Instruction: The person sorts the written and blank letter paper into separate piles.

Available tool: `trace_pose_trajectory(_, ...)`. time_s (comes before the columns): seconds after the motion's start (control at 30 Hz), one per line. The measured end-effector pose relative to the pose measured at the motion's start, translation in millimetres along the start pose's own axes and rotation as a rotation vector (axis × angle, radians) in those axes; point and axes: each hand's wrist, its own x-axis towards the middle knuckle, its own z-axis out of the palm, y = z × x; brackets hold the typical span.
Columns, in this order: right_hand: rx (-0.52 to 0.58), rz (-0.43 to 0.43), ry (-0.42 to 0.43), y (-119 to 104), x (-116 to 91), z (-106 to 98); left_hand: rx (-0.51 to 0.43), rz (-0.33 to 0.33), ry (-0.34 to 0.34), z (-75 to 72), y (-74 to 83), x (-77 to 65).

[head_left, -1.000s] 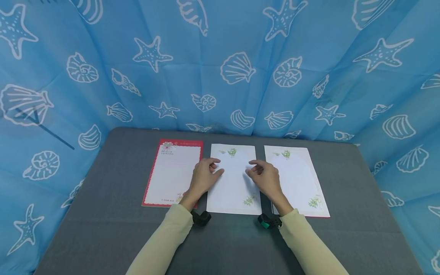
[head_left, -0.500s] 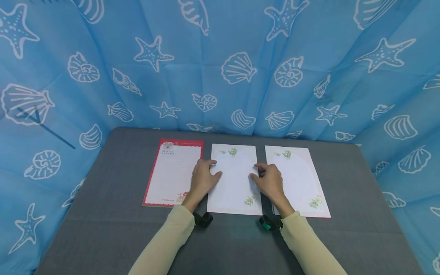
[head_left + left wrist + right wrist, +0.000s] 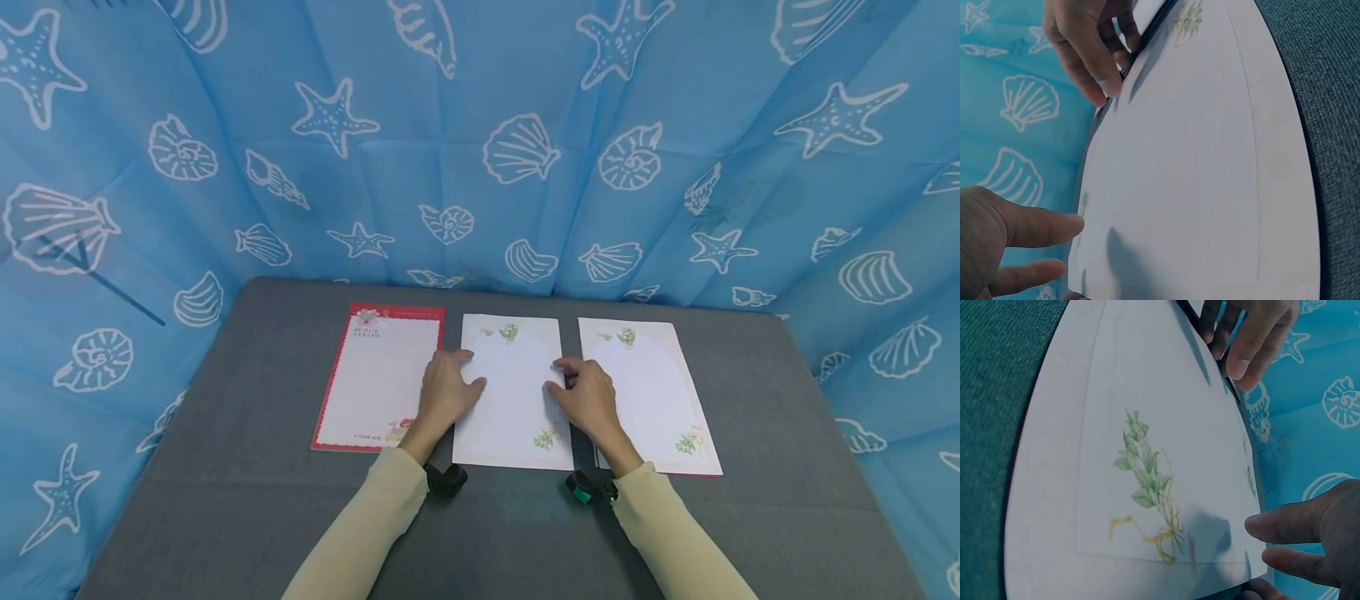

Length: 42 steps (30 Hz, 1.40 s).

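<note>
A white sheet of letter paper (image 3: 513, 392) with green sprigs lies flat on the grey table, between my two hands. My left hand (image 3: 447, 390) is at its left edge, the thumb reaching over the paper and the other fingers along the side. At the right edge my right hand (image 3: 588, 393) is placed likewise, thumb inward. In the left wrist view the left thumb (image 3: 1044, 226) stands straight, with a shadow on the sheet. The right thumb (image 3: 1288, 519) looks similar in the right wrist view. Neither hand visibly pinches the paper; fingertip contact is partly hidden.
To the left lies a red-bordered stationery pad (image 3: 375, 375), partly under the left forearm. A similar sprig-printed paper stack (image 3: 652, 392) with a red lower edge lies at right. Behind the table (image 3: 517, 533) hangs a blue shell-patterned curtain (image 3: 480, 183).
Both hands moved outward and down from over the middle sheet to its two side edges. In the last half second they have barely moved; the papers stay in place.
</note>
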Motion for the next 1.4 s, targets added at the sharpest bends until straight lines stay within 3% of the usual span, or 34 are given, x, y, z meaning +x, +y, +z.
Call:
trace_pose_trajectory(0.37, 0.002, 0.001, 0.023, 1.5, 1.3, -5.5, -0.018, 0.027, 0.056, -1.1, -0.1, 0.1)
trace_pose_trajectory(0.57, 0.064, -0.005, 0.031, 5.2, 4.0, -3.7, -0.067, 0.071, 0.108, -2.1, -6.2, 2.1)
trace_pose_trajectory(0.73, 0.144, 0.025, 0.011, 8.0, 4.4, -3.8, -0.082, 0.069, 0.134, -3.4, -10.7, 2.9)
trace_pose_trajectory(1.1, 0.291, 0.167, -0.041, 10.2, 6.6, -7.2, -0.094, 0.006, 0.09, -7.0, -14.5, 7.2)
trace_pose_trajectory(1.4, 0.325, 0.199, -0.04, 7.2, 5.4, -18.1, -0.16, 0.033, 0.036, -17.6, -12.6, 11.1)
